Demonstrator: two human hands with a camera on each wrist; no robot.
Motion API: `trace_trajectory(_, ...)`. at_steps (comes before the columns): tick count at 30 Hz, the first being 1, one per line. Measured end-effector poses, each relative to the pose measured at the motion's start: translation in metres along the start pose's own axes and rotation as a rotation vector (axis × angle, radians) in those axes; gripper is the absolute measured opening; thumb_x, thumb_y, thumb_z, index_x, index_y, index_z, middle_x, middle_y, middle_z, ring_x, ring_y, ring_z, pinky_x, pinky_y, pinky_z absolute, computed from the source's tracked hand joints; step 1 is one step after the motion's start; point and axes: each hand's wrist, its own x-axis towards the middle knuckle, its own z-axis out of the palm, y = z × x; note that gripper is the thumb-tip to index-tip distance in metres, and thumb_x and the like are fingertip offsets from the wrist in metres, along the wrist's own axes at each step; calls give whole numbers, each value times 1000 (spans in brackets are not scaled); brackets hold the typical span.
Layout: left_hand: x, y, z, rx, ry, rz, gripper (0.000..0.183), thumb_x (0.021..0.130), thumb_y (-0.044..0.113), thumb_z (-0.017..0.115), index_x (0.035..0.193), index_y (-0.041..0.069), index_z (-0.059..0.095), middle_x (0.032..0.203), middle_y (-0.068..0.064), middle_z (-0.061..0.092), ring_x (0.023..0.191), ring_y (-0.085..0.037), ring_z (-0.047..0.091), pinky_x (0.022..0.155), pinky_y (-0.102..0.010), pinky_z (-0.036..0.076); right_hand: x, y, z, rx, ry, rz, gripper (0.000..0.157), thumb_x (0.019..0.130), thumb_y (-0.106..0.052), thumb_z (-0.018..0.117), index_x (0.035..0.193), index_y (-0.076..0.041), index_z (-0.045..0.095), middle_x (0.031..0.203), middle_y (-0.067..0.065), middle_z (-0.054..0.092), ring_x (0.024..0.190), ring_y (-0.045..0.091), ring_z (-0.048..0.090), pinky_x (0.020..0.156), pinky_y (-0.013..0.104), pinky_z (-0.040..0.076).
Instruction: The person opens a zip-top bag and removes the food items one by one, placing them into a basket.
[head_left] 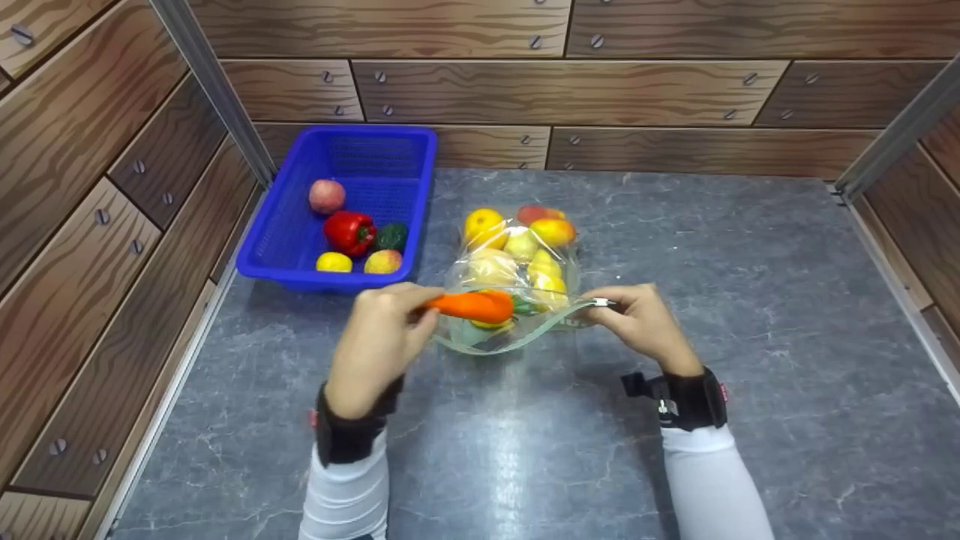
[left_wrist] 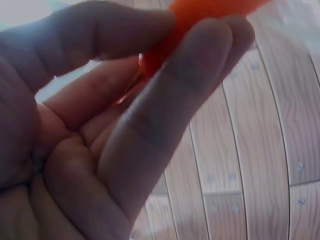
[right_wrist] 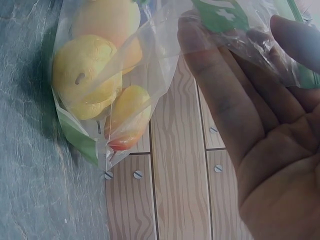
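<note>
An orange carrot (head_left: 480, 306) with a green top lies at the mouth of a clear zip bag (head_left: 517, 341), its green end pointing right. My left hand (head_left: 386, 337) pinches the carrot's tapered end between thumb and fingers, also seen close up in the left wrist view, where the carrot (left_wrist: 200, 15) is cut off by the top edge. My right hand (head_left: 637, 319) pinches the bag's right rim near its white slider (head_left: 600, 302). Inside the bag are several yellow and orange fruits, among them a mango (head_left: 553, 231). The right wrist view shows a yellow fruit (right_wrist: 82, 75) through the plastic.
A blue plastic basket (head_left: 259, 262) stands at the back left. It holds a red bell pepper (head_left: 349, 232), a lemon (head_left: 334, 262), a peach-like fruit (head_left: 327, 196), a dark green item (head_left: 391, 236) and another fruit. Wood-patterned walls (head_left: 465, 90) enclose the grey tabletop (head_left: 720, 262).
</note>
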Motion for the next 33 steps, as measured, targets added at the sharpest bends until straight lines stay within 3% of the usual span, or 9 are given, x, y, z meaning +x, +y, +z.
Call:
trace_trajectory(9, -12, -23, -34, -218, 91, -2, 23, 84, -5, 80, 107, 0, 80, 96, -11, 78, 77, -15, 72, 69, -21, 60, 0, -2, 0, -26, 2, 39, 11, 90, 5, 74, 98, 1, 81, 89, 15, 78, 74, 4, 74, 69, 19, 60)
trace_trajectory(15, -15, -29, -43, -422, 97, -62, 22, 86, -6, 78, 108, -3, 79, 99, -15, 78, 80, -8, 72, 69, -20, 60, -1, -1, 0, -26, 3, 46, 11, 90, 6, 73, 98, 2, 80, 89, 16, 78, 74, 4, 73, 69, 20, 60)
trace_trajectory(20, -15, -34, -45, -633, 124, -136, 22, 86, -11, 75, 108, -10, 76, 95, -17, 77, 81, -15, 76, 70, -24, 61, -1, -1, 0, -31, -1, 46, 11, 90, 4, 74, 98, 1, 81, 90, 15, 78, 75, 3, 73, 70, 20, 60)
trace_trajectory(26, -10, -42, -43, -800, 236, -195, 22, 88, -11, 73, 110, -16, 72, 100, -13, 78, 79, -23, 77, 73, -32, 63, 0, -2, 0, -36, -2, 39, 10, 90, 1, 75, 98, -1, 81, 89, 13, 79, 74, 4, 73, 68, 20, 60)
trace_trajectory(33, -1, -52, -35, -818, 433, -262, 23, 89, -10, 73, 111, -17, 71, 94, -14, 78, 79, -19, 78, 76, -28, 62, 0, -2, 1, -29, -3, 28, 10, 90, 1, 76, 98, -1, 81, 89, 13, 79, 73, 5, 73, 67, 19, 59)
